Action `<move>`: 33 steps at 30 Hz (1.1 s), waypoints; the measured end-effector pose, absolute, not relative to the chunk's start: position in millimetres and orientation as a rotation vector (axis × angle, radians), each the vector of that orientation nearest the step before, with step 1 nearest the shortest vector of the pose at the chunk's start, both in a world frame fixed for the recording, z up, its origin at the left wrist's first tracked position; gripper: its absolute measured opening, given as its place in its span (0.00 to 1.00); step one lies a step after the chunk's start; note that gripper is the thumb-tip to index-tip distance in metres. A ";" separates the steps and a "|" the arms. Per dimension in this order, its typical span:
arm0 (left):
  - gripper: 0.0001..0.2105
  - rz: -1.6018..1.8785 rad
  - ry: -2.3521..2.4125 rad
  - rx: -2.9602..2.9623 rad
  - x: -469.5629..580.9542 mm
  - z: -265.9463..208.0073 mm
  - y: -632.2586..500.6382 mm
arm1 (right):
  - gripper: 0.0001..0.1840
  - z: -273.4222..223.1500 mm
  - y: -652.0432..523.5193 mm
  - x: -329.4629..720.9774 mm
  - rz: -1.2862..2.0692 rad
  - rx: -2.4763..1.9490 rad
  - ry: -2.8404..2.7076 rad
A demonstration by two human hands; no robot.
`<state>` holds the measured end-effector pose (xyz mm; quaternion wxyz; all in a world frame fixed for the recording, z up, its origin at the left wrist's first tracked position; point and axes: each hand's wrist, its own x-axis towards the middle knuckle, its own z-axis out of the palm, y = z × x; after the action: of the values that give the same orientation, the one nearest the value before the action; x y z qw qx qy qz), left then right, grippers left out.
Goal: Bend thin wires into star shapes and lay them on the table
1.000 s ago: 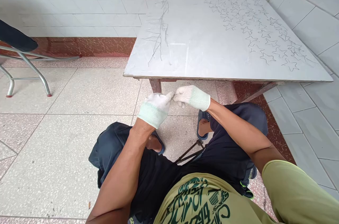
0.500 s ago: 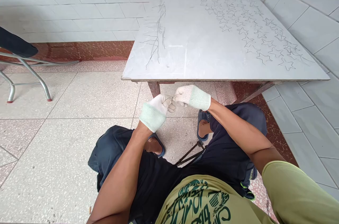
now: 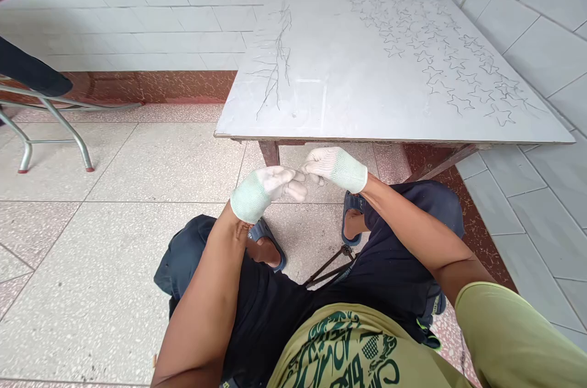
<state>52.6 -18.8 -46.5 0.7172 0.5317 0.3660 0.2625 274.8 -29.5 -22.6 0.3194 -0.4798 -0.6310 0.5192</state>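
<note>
Before the smooth white surface [image 3: 348,116], the knit-gloved right hand [image 3: 324,165] pinches thin, blurred wire [image 3: 301,168]; the left hand [image 3: 277,183] curls alongside, its grip unclear. Wire stars [image 3: 460,104] lie on the surface's right.

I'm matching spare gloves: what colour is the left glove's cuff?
Pale green; the left glove's cuff shows best in the head view.

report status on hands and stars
Left hand, right hand close together. Held piece, if any, too fine to tell. Wire stars on table; table edge ahead.
</note>
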 end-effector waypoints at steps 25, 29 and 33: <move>0.26 0.541 0.812 1.158 50.7 -50.7 -25.2 | 0.20 -27.1 -35.6 271.8 1.501 -1.075 -1.377; 0.25 0.551 0.779 1.142 52.2 -57.4 -26.1 | 0.19 -43.9 -31.9 273.4 1.682 -0.931 -1.211; 0.25 0.540 0.814 1.117 51.6 -53.9 -24.9 | 0.22 -44.5 -30.8 274.4 1.527 -1.042 -1.258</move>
<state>51.6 -24.9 -53.9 0.7373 0.5087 0.3705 0.2458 274.4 -30.8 -44.5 0.4375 -0.4190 -0.5061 0.6140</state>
